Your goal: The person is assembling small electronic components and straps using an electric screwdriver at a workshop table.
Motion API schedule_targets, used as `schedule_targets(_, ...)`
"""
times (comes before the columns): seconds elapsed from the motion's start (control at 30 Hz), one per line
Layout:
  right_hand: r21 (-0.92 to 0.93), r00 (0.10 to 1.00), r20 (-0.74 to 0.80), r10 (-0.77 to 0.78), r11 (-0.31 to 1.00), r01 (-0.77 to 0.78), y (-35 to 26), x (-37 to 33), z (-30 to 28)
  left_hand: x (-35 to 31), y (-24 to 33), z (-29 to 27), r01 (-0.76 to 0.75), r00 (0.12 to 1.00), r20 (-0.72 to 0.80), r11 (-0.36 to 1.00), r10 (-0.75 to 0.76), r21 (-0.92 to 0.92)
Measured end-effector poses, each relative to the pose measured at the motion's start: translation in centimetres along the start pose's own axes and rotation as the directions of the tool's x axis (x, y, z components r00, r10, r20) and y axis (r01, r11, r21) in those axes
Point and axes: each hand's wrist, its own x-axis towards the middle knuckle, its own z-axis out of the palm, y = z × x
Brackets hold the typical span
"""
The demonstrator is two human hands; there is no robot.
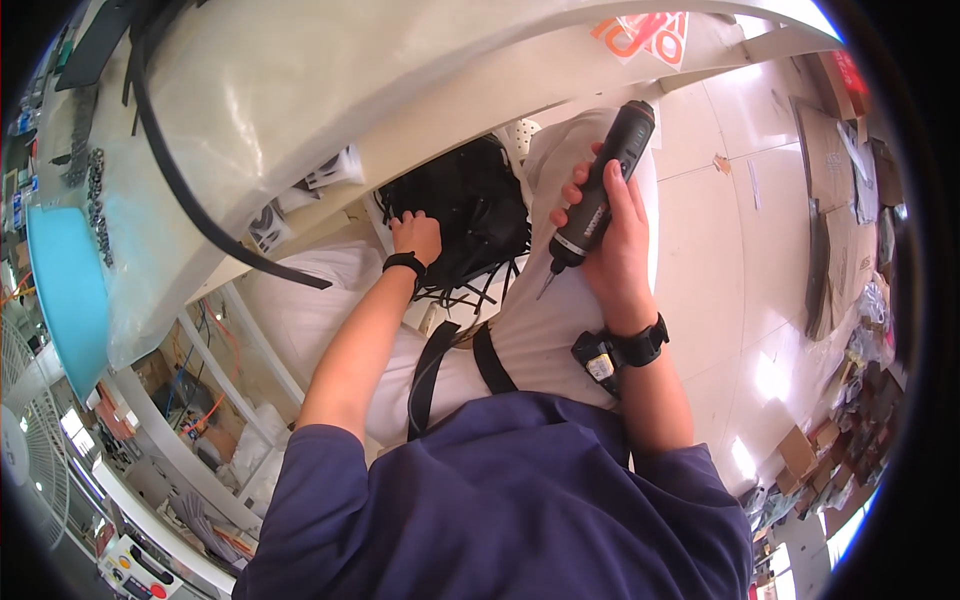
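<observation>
My right hand (625,240) is wrapped round a black cordless screwdriver (612,170), held over my right thigh. Its thin bit points down and to the left. My left hand (416,238) reaches into an open box or drawer under the table edge, among a heap of black straps and pieces (470,210). Its fingers are curled down into the heap, and what they grip is hidden. Loose strap ends (480,290) stick out on the near side. Two black straps (435,380) lie across my lap.
The pale tabletop (300,90) overhangs the box, with a long black strap (190,220) hanging over its edge. A light-blue basin (65,290) stands at the left, near a fan (30,450). Flattened cardboard (835,230) lies on the tiled floor at the right.
</observation>
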Motion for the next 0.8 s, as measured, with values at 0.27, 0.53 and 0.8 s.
schedule_targets(0.27, -0.009, 1.000, -0.018, -0.022, 1.000, 0.022, -0.2, -0.1, 0.2, 2.6, 3.2, 2.5, 0.077, 0.980, -0.177, 0.994, -0.090, -0.081)
schedule_targets(0.53, -0.049, 0.999, 0.024, -0.024, 0.998, 0.026, -0.1, -0.4, 0.4, 3.8, 1.2, 2.7, 0.322, 0.923, -0.123, 0.909, -0.363, -0.265)
schedule_targets(0.8, -0.138, 0.999, 0.041, -0.027, 0.990, 0.033, 0.0, -0.5, 1.0, 3.1, 4.4, 2.9, 0.002, 0.917, -0.397, 0.994, -0.045, -0.107)
